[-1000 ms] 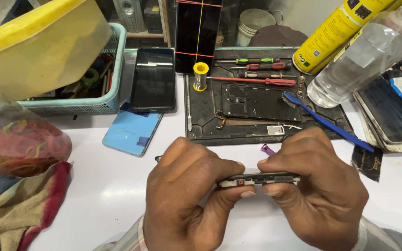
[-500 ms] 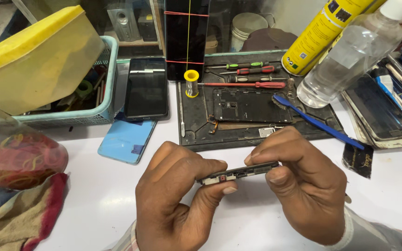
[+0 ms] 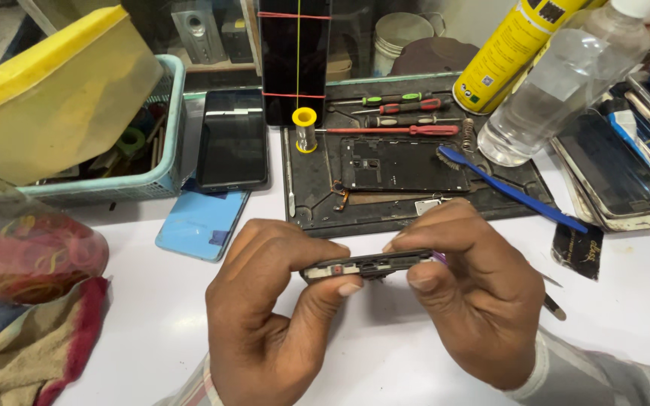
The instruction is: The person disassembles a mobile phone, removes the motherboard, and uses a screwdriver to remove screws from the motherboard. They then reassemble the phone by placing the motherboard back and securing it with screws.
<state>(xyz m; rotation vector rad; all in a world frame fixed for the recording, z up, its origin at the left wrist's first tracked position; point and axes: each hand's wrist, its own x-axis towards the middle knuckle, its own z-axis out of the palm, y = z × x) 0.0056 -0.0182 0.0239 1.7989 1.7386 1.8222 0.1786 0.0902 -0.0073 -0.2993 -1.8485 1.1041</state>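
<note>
Phone frame point(image 3: 366, 265) has levelled out, both hands' grip unchanged.

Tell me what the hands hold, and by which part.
Both hands, left hand and right hand, pinch a thin dark phone frame edge-on, one grip at each end.

White smooth worktop point(image 3: 152, 331) fills near ground, evenly lit, soft shadows only. Dark rectangular work mat point(image 3: 310, 188) lies flat at centre back, edges scuffed. Teal plastic lattice basket point(image 3: 167, 135) sits left, pale box with yellow lid point(image 3: 47, 83) tilted on top. Red-and-tan worn cloth point(image 3: 31, 353) crumpled at left front corner. Behind the bench, dim shelf recess point(image 3: 212, 37) with grey boxy items, possibly small speakers; too dark to be sure. Clutter crowds right edge.
</note>
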